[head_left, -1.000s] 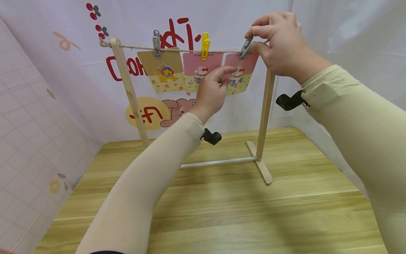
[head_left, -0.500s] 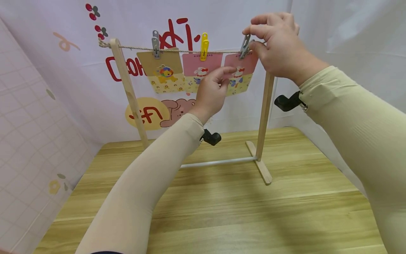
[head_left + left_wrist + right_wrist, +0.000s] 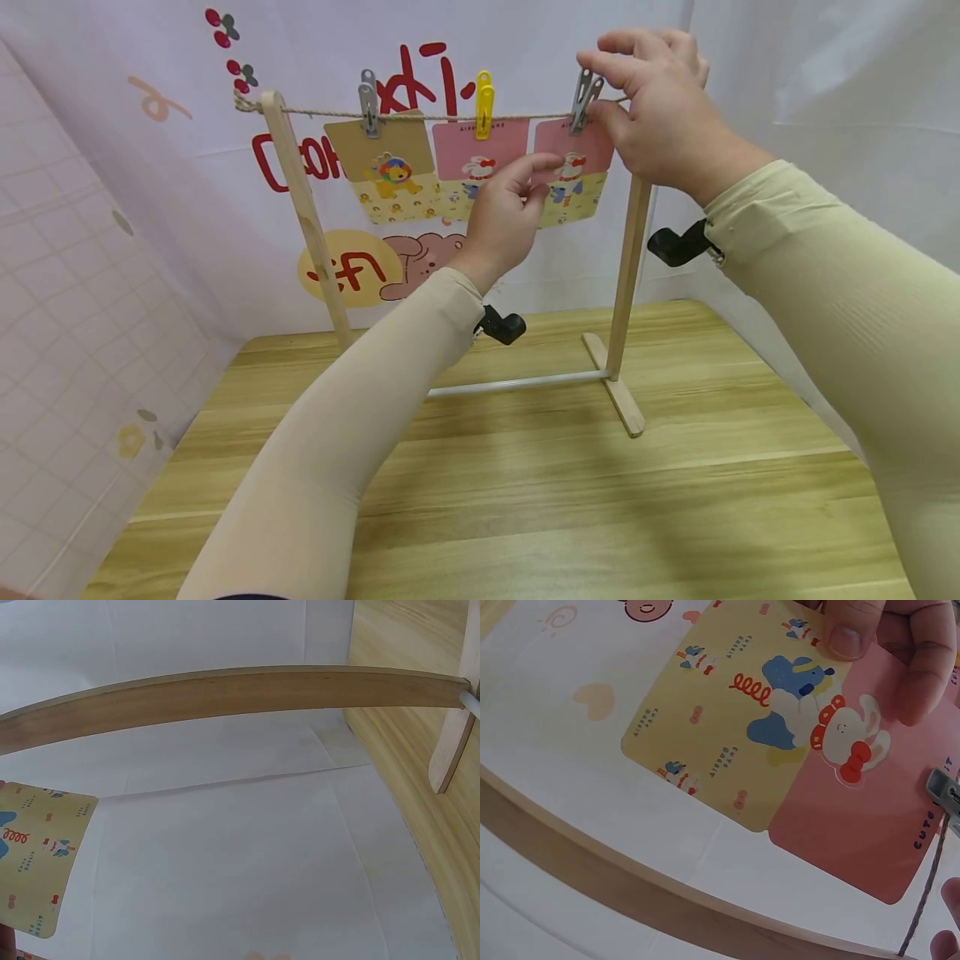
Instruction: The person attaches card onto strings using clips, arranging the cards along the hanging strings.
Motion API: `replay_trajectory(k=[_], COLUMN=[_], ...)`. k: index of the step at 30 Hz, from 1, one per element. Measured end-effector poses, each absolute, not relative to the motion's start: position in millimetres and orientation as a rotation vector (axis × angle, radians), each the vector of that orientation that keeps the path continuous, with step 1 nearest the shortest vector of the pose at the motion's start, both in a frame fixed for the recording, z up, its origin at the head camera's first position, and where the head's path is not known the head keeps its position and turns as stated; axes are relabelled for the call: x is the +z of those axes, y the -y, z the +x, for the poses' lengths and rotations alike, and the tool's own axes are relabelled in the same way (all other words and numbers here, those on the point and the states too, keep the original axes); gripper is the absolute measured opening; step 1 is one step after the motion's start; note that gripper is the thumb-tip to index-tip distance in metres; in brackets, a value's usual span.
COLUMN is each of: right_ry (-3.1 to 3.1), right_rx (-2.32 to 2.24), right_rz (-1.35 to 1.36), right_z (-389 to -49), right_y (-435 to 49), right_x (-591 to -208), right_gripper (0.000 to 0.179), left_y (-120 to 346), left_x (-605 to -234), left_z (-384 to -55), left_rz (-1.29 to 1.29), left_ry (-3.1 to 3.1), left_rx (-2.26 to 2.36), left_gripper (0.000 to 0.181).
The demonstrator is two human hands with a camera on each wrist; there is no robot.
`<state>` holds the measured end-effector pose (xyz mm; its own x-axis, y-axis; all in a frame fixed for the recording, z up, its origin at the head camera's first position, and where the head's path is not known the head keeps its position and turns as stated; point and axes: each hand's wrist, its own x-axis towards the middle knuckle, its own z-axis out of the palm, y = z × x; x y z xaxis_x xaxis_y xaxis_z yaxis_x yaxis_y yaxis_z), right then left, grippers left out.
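In the head view my right hand [image 3: 660, 108] is at the grey clothespin [image 3: 581, 104] on the right, its index fingertip above the handles and its thumb beside them. That pin clips a pink and yellow rabbit card [image 3: 573, 150] to the twine [image 3: 442, 117]. My left hand [image 3: 510, 208] is in front of this card's left edge, fingers loosely bent. In the right wrist view the left thumb [image 3: 847, 634] overlaps the card's front; contact is unclear. A yellow clothespin [image 3: 484, 104] holds the middle pink card [image 3: 457, 154], and another grey clothespin [image 3: 368, 104] holds a brown lion card [image 3: 390, 158].
The twine spans two wooden posts, left [image 3: 303, 208] and right [image 3: 630, 275]. A white rod [image 3: 525, 383] joins them low down, above the wood-grain table [image 3: 525, 500]. A printed white backdrop [image 3: 787, 83] hangs behind.
My right index finger and thumb have spread apart around the grey clothespin's handles. The pin stands more upright, and the twine with its cards has risen slightly. My left hand has barely moved.
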<state>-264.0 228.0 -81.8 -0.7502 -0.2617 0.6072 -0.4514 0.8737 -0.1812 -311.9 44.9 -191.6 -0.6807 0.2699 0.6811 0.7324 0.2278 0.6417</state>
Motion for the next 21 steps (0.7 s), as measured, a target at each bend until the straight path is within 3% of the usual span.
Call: replay_trajectory(k=[21], right_ry=[2.388], right_rx=[0.481], right_rz=[0.506], right_z=[-259.8], right_y=[-231.9], right_x=[-97.2], right_gripper=[0.059], left_y=[-41.2], left_x=[-193.8], left_z=[-310.2], left_rz=[-0.932], left_ry=[2.074], left_rx=[-1.487], left_gripper=[0.035])
